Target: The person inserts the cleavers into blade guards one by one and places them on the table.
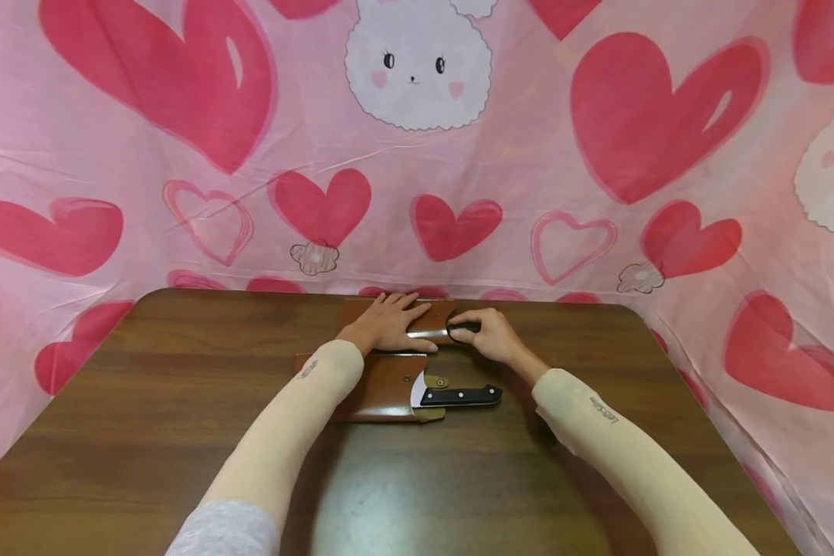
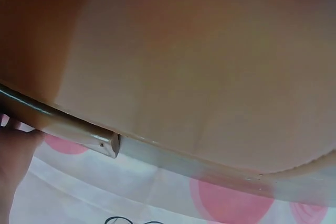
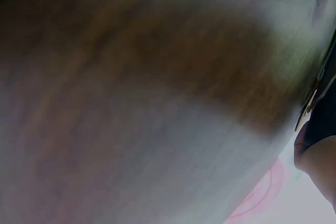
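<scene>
Near the table's back edge lies a brown leather knife sheath [image 1: 436, 315]. My left hand [image 1: 388, 323] rests palm down on it with fingers spread. At the sheath's right end, my right hand [image 1: 492, 333] pinches a black knife handle [image 1: 467, 327], mostly hidden by the fingers. A second brown sheath [image 1: 382, 390] lies closer, partly behind my left forearm. From its right end sticks a knife [image 1: 462, 396] with a black riveted handle and a bit of bright blade showing. In the right wrist view, fingers [image 3: 319, 163] touch the black handle [image 3: 324, 114].
Both sheaths lie on a dark wooden table [image 1: 417, 494]. Behind it hangs a pink cloth [image 1: 528, 170] printed with hearts, close to the back edge. An olive snap strap [image 1: 436, 381] stands out beside the nearer knife's handle.
</scene>
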Available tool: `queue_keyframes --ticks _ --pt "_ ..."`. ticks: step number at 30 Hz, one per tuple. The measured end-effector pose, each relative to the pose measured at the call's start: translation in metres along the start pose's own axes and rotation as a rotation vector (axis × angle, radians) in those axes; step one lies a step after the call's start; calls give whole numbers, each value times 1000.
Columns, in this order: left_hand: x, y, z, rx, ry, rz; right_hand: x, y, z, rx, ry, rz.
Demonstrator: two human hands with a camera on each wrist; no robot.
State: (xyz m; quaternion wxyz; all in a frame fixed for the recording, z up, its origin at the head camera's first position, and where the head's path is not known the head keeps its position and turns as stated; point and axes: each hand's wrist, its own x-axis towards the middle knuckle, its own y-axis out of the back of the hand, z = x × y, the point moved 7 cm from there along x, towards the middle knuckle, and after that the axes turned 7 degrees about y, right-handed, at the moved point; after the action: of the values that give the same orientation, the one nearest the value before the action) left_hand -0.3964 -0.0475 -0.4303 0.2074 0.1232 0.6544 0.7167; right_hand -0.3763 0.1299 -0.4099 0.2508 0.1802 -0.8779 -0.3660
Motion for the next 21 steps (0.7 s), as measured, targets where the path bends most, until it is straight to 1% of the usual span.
queue_keyframes --ticks 2,6,10,13,17,21 --pt "0 -1 0 -5 2 -12 0 0 2 14 -18 -10" --pt "2 -2 0 3 4 -12 0 1 2 29 -33 -16" --pt "1 -1 0 7 5 -10 1 2 1 30 -27 -31" --pt "0 0 1 9 -1 -12 1 1 1 6 -22 -57" --pt "-1 -2 1 17 7 -28 2 -2 0 -21 -16 -97" --pt "-2 -3 1 15 21 -46 2 -2 -3 -13 -11 -100"
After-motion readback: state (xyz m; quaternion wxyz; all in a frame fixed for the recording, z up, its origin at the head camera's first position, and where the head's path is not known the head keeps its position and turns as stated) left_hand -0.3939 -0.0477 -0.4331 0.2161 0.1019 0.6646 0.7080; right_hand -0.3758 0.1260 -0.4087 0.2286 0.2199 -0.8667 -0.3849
